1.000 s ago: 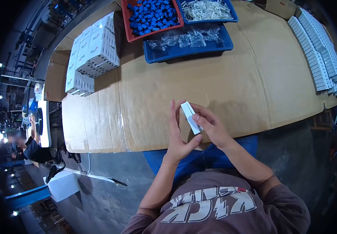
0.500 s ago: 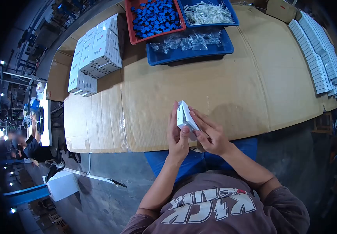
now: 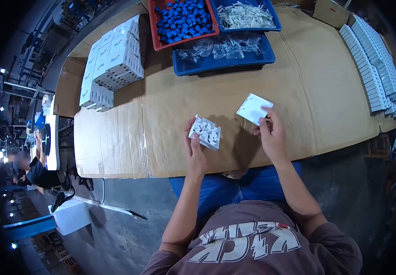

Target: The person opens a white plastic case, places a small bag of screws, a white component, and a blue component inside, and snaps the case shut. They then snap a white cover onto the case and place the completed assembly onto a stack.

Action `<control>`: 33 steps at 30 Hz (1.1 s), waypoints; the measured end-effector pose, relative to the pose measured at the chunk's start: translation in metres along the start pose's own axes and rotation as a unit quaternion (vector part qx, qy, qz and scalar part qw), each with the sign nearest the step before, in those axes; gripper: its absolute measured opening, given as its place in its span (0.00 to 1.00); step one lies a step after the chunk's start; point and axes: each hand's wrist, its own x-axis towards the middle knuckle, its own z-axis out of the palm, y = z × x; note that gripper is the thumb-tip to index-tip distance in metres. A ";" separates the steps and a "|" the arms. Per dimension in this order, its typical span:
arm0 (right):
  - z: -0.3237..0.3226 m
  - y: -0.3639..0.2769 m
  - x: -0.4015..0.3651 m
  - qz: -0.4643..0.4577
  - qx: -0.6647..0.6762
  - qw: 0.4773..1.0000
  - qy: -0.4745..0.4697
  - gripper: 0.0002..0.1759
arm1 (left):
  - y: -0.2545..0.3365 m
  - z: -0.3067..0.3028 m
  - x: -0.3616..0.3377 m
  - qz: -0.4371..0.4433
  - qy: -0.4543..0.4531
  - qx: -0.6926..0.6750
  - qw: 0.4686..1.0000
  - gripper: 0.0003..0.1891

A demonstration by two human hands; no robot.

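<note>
My left hand (image 3: 195, 149) is closed around a white plastic box base (image 3: 206, 133), its moulded inside facing up. My thumb presses on the near left side, and the other fingers are mostly hidden beneath it. To the right, my right hand (image 3: 271, 135) pinches a flat white square cover (image 3: 254, 108) by its near right corner, tilted above the cardboard. The base and the cover are apart, with a gap of bare cardboard between them.
A red tray (image 3: 184, 45) of blue parts, a blue tray (image 3: 248, 30) of white pieces and another blue tray (image 3: 225, 68) with clear bags stand at the back. White boxes (image 3: 111, 64) are stacked left, and rows of white units (image 3: 372, 68) right. Another person (image 3: 40, 172) is far left.
The cover has come off the base. My right hand has moved right and away with the cover, while my left hand has shifted slightly left with the base turned face up.
</note>
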 end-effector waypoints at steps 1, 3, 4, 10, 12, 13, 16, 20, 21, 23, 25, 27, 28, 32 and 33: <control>-0.006 0.005 -0.005 -0.002 -0.053 0.998 -0.013 0.15 | 0.008 0.003 -0.001 0.021 0.019 -0.006 1.000 0.23; -0.020 -0.009 -0.016 -0.024 -0.261 0.963 -0.059 0.10 | 0.015 -0.013 -0.001 0.076 0.027 0.196 0.977 0.21; -0.025 -0.014 -0.020 -0.012 -0.284 0.956 -0.065 0.10 | 0.023 -0.018 -0.001 0.101 0.031 0.295 0.950 0.20; -0.030 -0.013 -0.010 -0.208 -0.378 0.899 -0.075 0.14 | 0.034 -0.039 -0.011 0.178 -0.138 0.557 0.799 0.23; -0.023 -0.013 -0.002 -0.241 -0.439 0.857 -0.121 0.16 | 0.028 -0.034 -0.008 0.145 -0.176 0.581 0.782 0.25; -0.019 -0.010 0.002 -0.231 -0.439 0.858 -0.130 0.18 | 0.027 -0.030 -0.004 0.144 -0.177 0.588 0.776 0.28; -0.006 -0.004 0.013 -0.215 -0.442 0.858 -0.148 0.21 | 0.018 -0.016 0.018 0.179 -0.158 0.609 0.757 0.29; 0.003 -0.006 0.022 -0.215 -0.466 0.846 -0.146 0.22 | 0.009 0.002 0.038 0.176 -0.145 0.598 0.768 0.29; 0.003 -0.005 0.023 -0.214 -0.471 0.843 -0.148 0.22 | 0.009 0.004 0.038 0.172 -0.140 0.598 0.770 0.29; -0.002 -0.012 0.018 -0.199 -0.470 0.845 -0.161 0.22 | 0.010 0.007 0.032 0.165 -0.130 0.600 0.772 0.28; -0.007 -0.015 0.010 -0.192 -0.470 0.844 -0.173 0.22 | 0.011 0.003 0.022 0.152 -0.127 0.597 0.777 0.28; -0.018 -0.017 0.000 -0.191 -0.481 0.837 -0.180 0.21 | 0.018 0.005 0.009 0.139 -0.127 0.586 0.788 0.28; -0.023 -0.018 -0.003 -0.189 -0.482 0.836 -0.180 0.21 | 0.018 0.005 0.003 0.137 -0.126 0.584 0.790 0.28; -0.024 -0.022 -0.002 -0.197 -0.469 0.843 -0.173 0.18 | 0.018 0.003 0.002 0.132 -0.118 0.582 0.793 0.27; -0.025 -0.026 0.003 -0.189 -0.462 0.849 -0.176 0.17 | 0.018 0.002 0.002 0.129 -0.118 0.581 0.795 0.26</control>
